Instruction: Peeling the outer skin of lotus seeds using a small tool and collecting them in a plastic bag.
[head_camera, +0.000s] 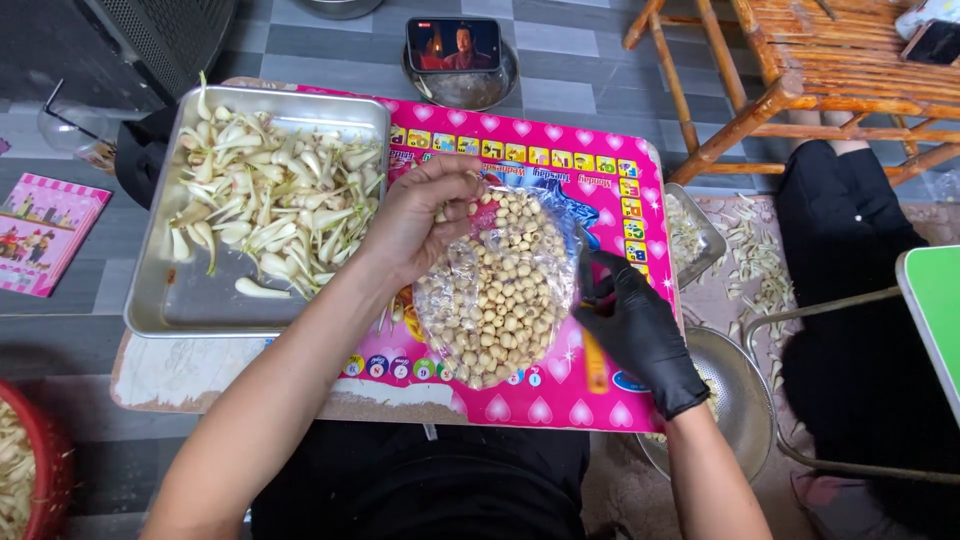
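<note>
Now the bare left hand grips the clear bag of seeds at its top edge. Just right of it, the gloved right hand closes on an orange tool.

On the counter a bag of seeds lies at the middle, with the left hand on its upper left edge and the right hand at its right edge. Left of the bag a metal tray rests on the counter, and a heap of peeled husks lies in its far half. Behind the counter a phone leans in a bowl on the floor. Right of the counter a second tray pokes out, a colander sits below the right wrist, and a wooden chair stands farther back. A booklet lies far left, with a basket in the near left corner.
</note>
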